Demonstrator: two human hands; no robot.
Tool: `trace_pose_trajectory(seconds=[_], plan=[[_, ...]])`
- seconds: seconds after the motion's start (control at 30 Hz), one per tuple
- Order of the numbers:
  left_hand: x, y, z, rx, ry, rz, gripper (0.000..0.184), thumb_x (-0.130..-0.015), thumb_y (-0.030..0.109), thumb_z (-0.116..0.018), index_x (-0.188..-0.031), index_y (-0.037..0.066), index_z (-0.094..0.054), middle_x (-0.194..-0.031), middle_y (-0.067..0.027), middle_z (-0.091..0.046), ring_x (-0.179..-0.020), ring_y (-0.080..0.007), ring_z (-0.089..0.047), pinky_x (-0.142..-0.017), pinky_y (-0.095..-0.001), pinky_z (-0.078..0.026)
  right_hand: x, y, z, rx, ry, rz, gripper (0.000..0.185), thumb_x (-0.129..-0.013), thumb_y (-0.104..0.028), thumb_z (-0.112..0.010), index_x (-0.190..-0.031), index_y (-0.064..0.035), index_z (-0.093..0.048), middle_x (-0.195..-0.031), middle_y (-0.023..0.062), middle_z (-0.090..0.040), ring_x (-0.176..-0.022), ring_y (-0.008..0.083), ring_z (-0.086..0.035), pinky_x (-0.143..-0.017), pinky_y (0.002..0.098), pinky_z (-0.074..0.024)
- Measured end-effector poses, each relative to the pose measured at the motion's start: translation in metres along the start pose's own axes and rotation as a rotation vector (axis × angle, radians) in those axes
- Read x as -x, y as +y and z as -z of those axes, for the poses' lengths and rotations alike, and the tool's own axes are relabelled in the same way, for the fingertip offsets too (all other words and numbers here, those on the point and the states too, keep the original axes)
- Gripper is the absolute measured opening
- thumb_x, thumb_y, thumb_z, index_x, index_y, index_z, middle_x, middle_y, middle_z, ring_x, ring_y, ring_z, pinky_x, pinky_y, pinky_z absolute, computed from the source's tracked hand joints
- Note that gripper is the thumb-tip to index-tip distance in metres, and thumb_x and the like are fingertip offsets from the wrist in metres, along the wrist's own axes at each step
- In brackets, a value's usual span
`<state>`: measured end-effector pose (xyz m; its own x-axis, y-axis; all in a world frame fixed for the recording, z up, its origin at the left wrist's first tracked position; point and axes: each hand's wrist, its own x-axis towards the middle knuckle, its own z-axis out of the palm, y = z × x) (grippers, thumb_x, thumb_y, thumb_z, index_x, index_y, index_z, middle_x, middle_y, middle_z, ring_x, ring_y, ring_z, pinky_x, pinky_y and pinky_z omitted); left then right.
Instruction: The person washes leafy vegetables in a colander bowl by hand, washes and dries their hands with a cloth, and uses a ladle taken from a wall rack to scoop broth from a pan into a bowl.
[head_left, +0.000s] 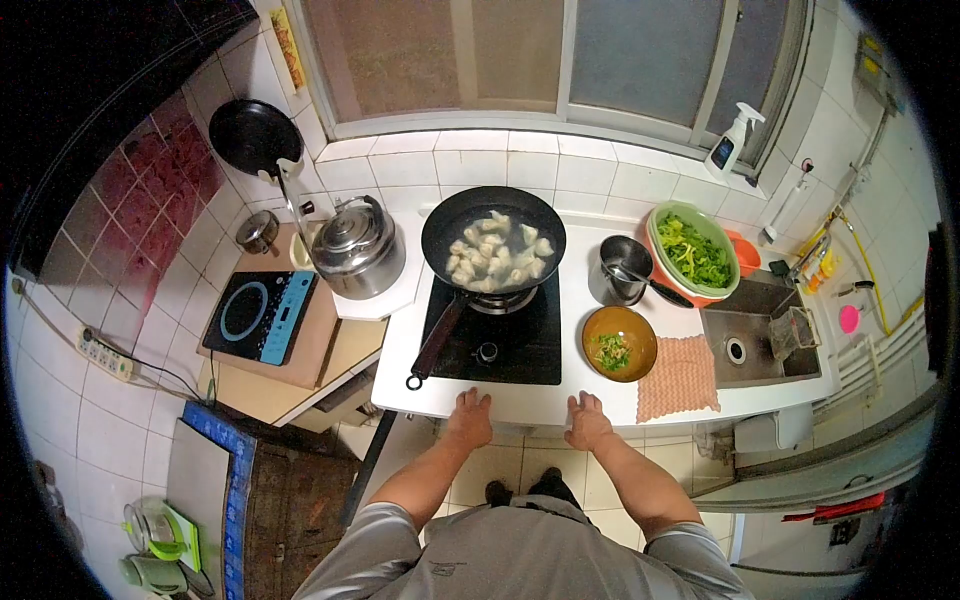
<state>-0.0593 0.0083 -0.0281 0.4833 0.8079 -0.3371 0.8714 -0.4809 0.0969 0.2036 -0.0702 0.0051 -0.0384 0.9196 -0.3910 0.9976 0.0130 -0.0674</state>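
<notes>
My left hand (pixel 469 418) rests on the front edge of the white counter (pixel 540 402), holding nothing, its fingers laid over the edge. On the same edge, farther right, lies my right hand (pixel 588 420), also holding nothing, with its fingers apart. Between and beyond them a black wok (pixel 440 262) sits on the gas stove (pixel 535 350), its long handle pointing toward the front left. Pale dumplings (pixel 495 250) lie in liquid in the wok. Nearest to my right hand is an amber bowl (pixel 645 360) with chopped greens (pixel 612 350) in it.
Right of the stove stand a metal pot (pixel 612 285) with a ladle (pixel 655 287), leafy greens (pixel 695 250) in a basin, a pink cloth (pixel 678 380) and the sink (pixel 770 360). Leftward are a steel kettle (pixel 358 250) and an induction cooker (pixel 262 315).
</notes>
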Motion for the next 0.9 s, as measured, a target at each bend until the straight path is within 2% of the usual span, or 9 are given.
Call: trace_pose_trajectory(seconds=[0.23, 0.43, 0.53, 0.83, 0.9], plan=[[-0.002, -0.001, -0.006, -0.042, 0.018, -0.006, 0.073, -0.079, 0.036, -0.06, -0.138, 0.003, -0.032, -0.139, -0.0226, -0.033, -0.133, -0.033, -0.024, -0.107, -0.0427, -0.021, 0.006, -0.004, 0.013, 0.017, -0.011, 0.027, 0.082, -0.072, -0.034, -0.066, -0.136, 0.0035, -0.031, -0.137, 0.0287, -0.03, -0.128, 0.0383, -0.026, -0.109, 0.0409, -0.0209], [-0.001, -0.001, -0.005, -0.036, 0.058, -0.011, 0.071, -0.078, 0.036, -0.061, -0.136, 0.004, -0.035, -0.139, -0.0231, -0.032, -0.131, -0.035, -0.025, -0.108, -0.0424, -0.021, 0.007, -0.002, 0.012, 0.004, 0.006, 0.037, 0.082, -0.071, -0.033, -0.066, -0.136, 0.0037, -0.032, -0.136, 0.0295, -0.031, -0.128, 0.0388, -0.027, -0.109, 0.041, -0.0212], [0.015, 0.009, 0.031, 0.106, -0.037, 0.022, 0.064, -0.079, 0.015, -0.056, -0.138, 0.004, -0.031, -0.143, -0.0227, -0.021, -0.13, -0.0395, -0.023, -0.108, -0.0413, -0.028, 0.007, -0.002, 0.011, -0.004, 0.008, 0.043, 0.082, -0.071, -0.033, -0.066, -0.136, 0.004, -0.032, -0.136, 0.0297, -0.031, -0.128, 0.039, -0.027, -0.109, 0.041, -0.0212], [0.012, 0.01, 0.031, 0.137, -0.046, 0.052, 0.065, -0.078, 0.014, -0.056, -0.138, 0.005, -0.031, -0.143, -0.023, -0.021, -0.131, -0.0396, -0.023, -0.108, -0.0413, -0.028, 0.007, -0.003, 0.013, -0.054, -0.009, 0.002, 0.081, -0.072, -0.031, -0.066, -0.137, 0.0013, -0.031, -0.139, 0.027, -0.027, -0.129, 0.0395, -0.025, -0.109, 0.0409, -0.0239], [0.01, 0.008, 0.021, 0.082, 0.009, 0.034, 0.064, -0.078, 0.022, -0.057, -0.136, 0.005, -0.035, -0.141, -0.0238, -0.026, -0.129, -0.0385, -0.027, -0.107, -0.0428, -0.026, 0.007, -0.003, 0.012, -0.061, -0.005, -0.007, 0.081, -0.072, -0.031, -0.066, -0.137, 0.0009, -0.031, -0.139, 0.0267, -0.027, -0.129, 0.0394, -0.024, -0.109, 0.0408, -0.0242]])
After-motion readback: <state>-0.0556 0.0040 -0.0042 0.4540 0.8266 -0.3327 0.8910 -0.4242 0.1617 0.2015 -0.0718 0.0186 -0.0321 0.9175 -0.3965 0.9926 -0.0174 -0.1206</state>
